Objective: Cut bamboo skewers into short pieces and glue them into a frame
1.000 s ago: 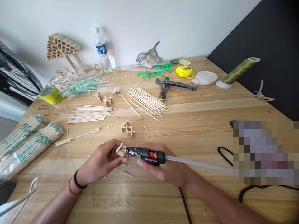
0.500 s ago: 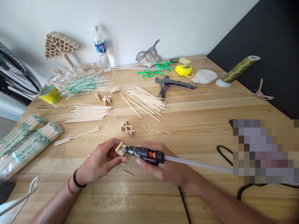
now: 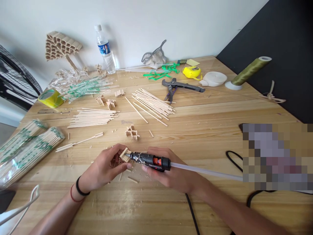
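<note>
My right hand (image 3: 174, 174) grips a black hot glue gun (image 3: 149, 160) with a long clear glue stick (image 3: 205, 171) trailing out to the right. Its nozzle touches a small block of glued wooden sticks (image 3: 125, 155) that my left hand (image 3: 105, 168) pinches low over the wooden table (image 3: 207, 127). A few short stick offcuts (image 3: 132, 179) lie under my hands. Another small stick piece (image 3: 132, 132) sits on the table just beyond them.
Piles of loose sticks (image 3: 91, 117) (image 3: 153, 103) lie mid-table, wrapped stick bundles (image 3: 26, 151) at left. Pliers (image 3: 179, 86), yellow tape measure (image 3: 192, 72), green thread spool (image 3: 246, 71), water bottle (image 3: 104, 49) and yellow tape roll (image 3: 50, 98) stand farther back. A black cable (image 3: 192, 212) runs toward me.
Both hands and the glue gun keep the same hold; the view has only drifted slightly, with no clear movement of the objects.
</note>
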A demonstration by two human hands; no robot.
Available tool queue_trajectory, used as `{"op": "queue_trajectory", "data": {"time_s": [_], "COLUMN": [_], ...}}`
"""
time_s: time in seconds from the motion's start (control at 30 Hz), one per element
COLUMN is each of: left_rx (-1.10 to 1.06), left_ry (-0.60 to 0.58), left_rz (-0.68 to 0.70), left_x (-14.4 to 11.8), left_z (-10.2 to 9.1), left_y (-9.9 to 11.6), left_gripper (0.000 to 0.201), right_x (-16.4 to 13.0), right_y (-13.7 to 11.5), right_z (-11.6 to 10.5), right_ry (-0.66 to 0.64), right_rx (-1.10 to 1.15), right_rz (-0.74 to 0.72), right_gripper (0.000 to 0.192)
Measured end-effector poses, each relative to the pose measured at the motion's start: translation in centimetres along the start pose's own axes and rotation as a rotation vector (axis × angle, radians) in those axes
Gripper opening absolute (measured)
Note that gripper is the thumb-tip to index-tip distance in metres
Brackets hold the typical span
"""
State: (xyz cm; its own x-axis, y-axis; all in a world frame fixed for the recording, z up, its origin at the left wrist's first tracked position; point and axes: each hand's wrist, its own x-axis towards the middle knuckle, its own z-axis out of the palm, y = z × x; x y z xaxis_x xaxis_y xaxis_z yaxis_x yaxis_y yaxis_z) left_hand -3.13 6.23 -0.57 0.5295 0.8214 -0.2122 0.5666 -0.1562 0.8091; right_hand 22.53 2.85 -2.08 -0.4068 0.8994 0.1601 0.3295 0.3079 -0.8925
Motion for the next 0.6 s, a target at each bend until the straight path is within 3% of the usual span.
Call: {"op": "queue_trajectory", "data": {"time_s": [0.6], "left_rx": [0.061], "left_ry": [-0.002], "left_rz": [0.018], "left_x": [-0.09], "left_z": [-0.08], "left_y": [0.52], "left_gripper": [0.027], "right_x": [0.74], "right_y": [-0.65], "right_z": [-0.6], "right_ry": [-0.099], "right_rx": [0.003], "right_rz": [-0.049], "right_gripper": [0.011]}}
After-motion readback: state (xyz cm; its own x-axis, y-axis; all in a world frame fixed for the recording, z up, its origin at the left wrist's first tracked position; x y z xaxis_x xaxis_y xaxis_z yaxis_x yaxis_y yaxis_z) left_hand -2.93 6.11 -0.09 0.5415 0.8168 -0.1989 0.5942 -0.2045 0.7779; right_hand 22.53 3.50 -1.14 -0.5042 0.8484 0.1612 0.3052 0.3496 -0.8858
